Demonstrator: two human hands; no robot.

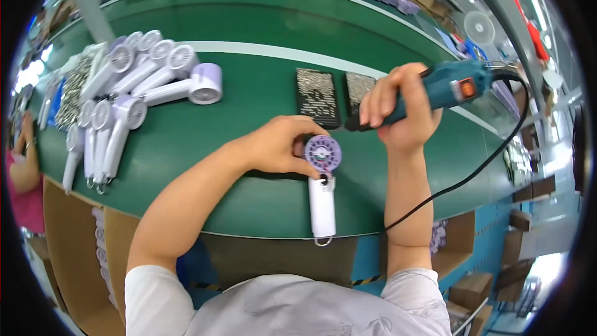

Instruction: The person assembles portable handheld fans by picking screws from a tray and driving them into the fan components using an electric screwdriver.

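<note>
Screw-fastening step judged underway: left hand [280,146] grips the lilac-and-white plastic handheld fan [322,177] steady, right hand [401,112] just above it clenches the teal electric screwdriver [435,90], needing tip-to-screw alignment next.

From my remote seat, I saw that the person wore a plain white short-sleeved shirt, its fabric lightly creased across the chest and shoulders. Both sleeves ended above the elbow, leaving the forearms bare. The left hand [280,145] and the right hand [398,109] were bare too: I could make out no gloves, rings, watch or wristband on either. The fingernails looked short and unpainted. No print or marking showed on the shirt.
</note>
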